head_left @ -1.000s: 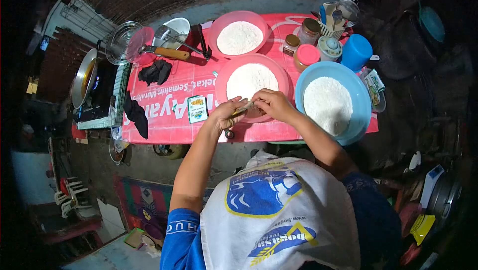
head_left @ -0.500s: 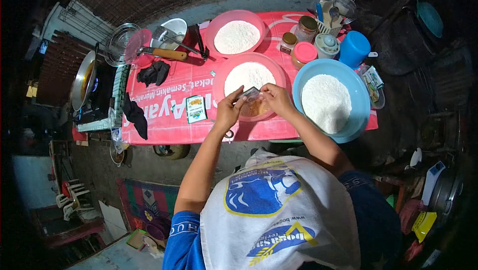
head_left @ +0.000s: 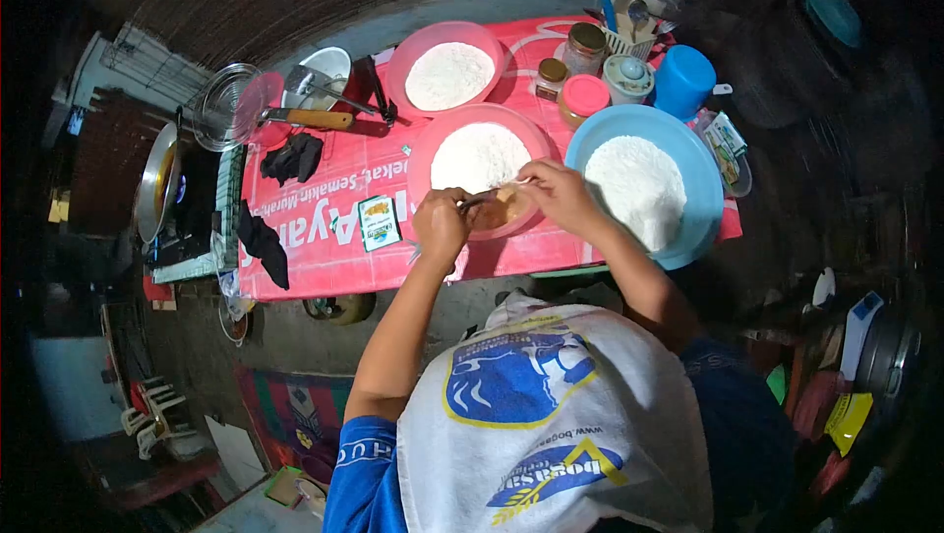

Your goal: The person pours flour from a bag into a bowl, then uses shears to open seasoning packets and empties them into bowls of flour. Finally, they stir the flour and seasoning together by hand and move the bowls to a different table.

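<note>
Over the near pink bowl (head_left: 421,154), my left hand (head_left: 442,223) is closed on a small sachet (head_left: 480,198), which now shows as a dark strip. My right hand (head_left: 562,195) pinches at the sachet's other side, where a pale edge shows by the fingertips. Beneath both hands the bowl holds white flour (head_left: 479,154) and, at its near side, a brownish powder (head_left: 494,215). A green-and-white seasoning packet (head_left: 380,222) lies on the table left of my left hand. To the right of my right hand stands a blue basin (head_left: 584,143) of flour.
A second pink bowl (head_left: 398,71) of flour stands behind. Several jars (head_left: 584,94), a blue cup (head_left: 684,79) and a utensil rack (head_left: 629,31) are at the back right. At left are a wooden-handled utensil (head_left: 313,119), black cloths (head_left: 292,158) and a wok (head_left: 157,184) on a stove.
The sachet has tilted from its flat, visible face to a thin dark strip. My left hand has turned and moved slightly left; my right hand has shifted slightly right. The view has shifted a little.
</note>
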